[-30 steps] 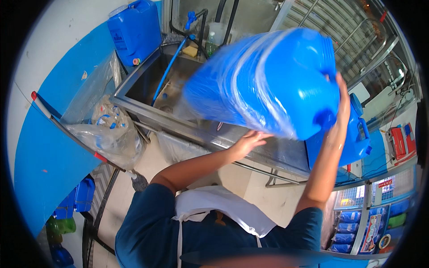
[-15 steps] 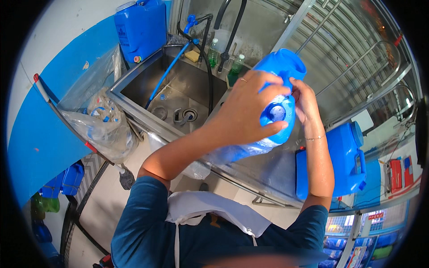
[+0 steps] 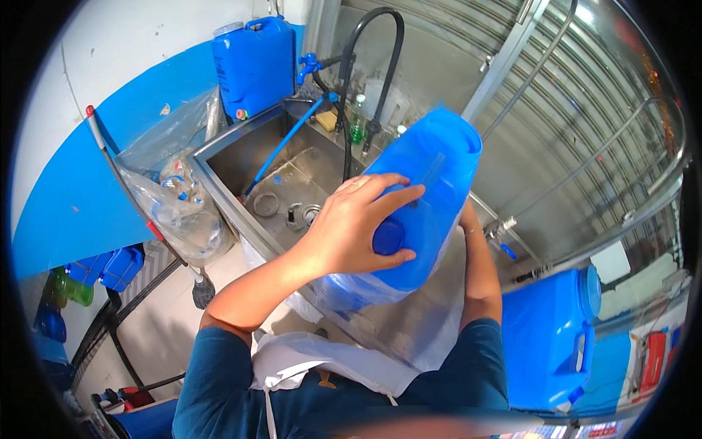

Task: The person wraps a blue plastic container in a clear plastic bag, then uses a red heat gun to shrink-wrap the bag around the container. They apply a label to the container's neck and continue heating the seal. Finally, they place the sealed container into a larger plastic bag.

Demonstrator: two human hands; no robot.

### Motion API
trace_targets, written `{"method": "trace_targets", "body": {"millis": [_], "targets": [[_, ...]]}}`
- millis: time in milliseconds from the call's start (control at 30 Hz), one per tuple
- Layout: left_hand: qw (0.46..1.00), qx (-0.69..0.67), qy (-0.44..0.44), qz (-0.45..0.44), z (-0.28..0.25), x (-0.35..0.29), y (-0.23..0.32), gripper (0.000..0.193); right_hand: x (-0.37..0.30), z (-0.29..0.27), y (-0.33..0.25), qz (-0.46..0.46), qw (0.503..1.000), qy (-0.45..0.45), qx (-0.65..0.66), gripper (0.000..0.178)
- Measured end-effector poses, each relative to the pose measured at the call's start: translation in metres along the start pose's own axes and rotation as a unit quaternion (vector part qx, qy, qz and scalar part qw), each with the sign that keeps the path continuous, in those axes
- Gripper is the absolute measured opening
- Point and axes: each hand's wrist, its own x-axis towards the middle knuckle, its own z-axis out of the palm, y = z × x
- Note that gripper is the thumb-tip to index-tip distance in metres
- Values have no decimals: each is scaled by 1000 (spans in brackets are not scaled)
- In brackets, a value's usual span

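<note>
A large blue water jug [image 3: 420, 249] tilts in front of me over the metal counter, its wide round mouth [image 3: 461, 135] at the top right. My left hand [image 3: 362, 227] lies on its upper face, thumb and fingers curled around a round dark blue cap [image 3: 389, 237]. On the jug's right side, my right hand [image 3: 467, 217] holds it from behind; the jug hides those fingers. Clear plastic film seems to cling to the lower part of the jug.
Left of the jug is a steel sink [image 3: 292, 168] with a blue pipe [image 3: 292, 139] and black hose. One blue jug [image 3: 254, 66] stands behind the sink, another [image 3: 545, 336] at my right. A clear bag of caps [image 3: 183, 197] hangs at the left. Green bottles [image 3: 357, 121] stand by the wall.
The jug has turned and come lower and closer. My right hand has gone from beside its mouth to behind its right side. My left hand has shifted left and down with the cap.
</note>
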Motion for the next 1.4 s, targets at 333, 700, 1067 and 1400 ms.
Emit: {"method": "trace_targets", "body": {"millis": [333, 700, 1067, 1400], "targets": [[1000, -3, 21, 11, 8, 1, -4, 77, 42, 2, 23, 13, 985, -148, 86, 37], [1000, -15, 22, 4, 11, 1, -7, 71, 65, -18, -5, 41, 984, -171, 21, 33], [1000, 1, 13, -8, 16, 5, 3, 71, 69, -23, -16, 49, 986, -159, -22, 30], [999, -3, 33, 39, 18, 4, 1, 95, -26, -40, -81, -39, 930, 138, -339, 29]]}}
